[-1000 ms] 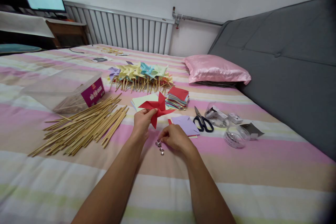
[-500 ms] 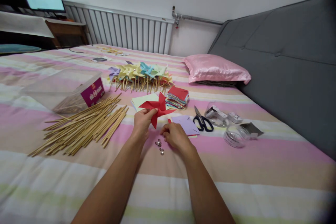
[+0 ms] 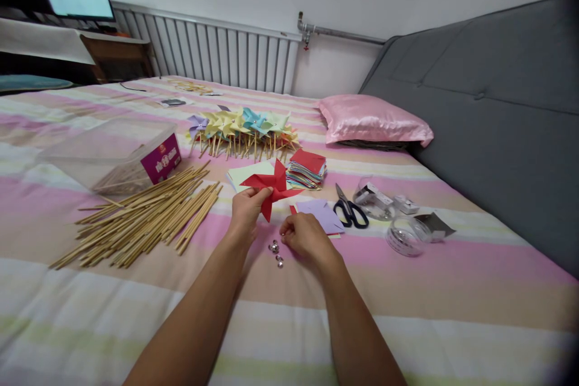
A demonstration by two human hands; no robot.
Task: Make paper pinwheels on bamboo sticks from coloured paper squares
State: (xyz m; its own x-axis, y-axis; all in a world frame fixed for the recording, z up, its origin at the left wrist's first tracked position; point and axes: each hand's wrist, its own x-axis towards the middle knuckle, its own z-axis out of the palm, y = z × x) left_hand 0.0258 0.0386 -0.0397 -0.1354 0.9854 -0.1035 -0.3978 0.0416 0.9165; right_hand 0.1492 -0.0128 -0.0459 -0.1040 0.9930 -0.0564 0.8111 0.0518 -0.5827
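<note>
My left hand (image 3: pixel 245 211) pinches a folded red paper pinwheel (image 3: pixel 272 186) by its centre and holds it just above the striped bed sheet. My right hand (image 3: pixel 304 236) hovers low beside it with fingertips pinched together; whether it holds a pin I cannot tell. A few silver push pins (image 3: pixel 275 252) lie on the sheet just left of that hand. Lilac and red paper squares (image 3: pixel 322 215) lie under and beyond my right hand.
A heap of wooden sticks (image 3: pixel 149 217) lies at the left, by a clear plastic box (image 3: pixel 113 154). Finished pinwheels (image 3: pixel 244 129) and a paper stack (image 3: pixel 306 170) lie further back. Scissors (image 3: pixel 348 210), tape rolls (image 3: pixel 404 235), a pink pillow (image 3: pixel 373 120) and a grey headboard are at the right.
My right hand has lifted slightly off the sheet and drawn its fingertips together, moving a little away from the pins. My left hand and the red pinwheel have stayed still.
</note>
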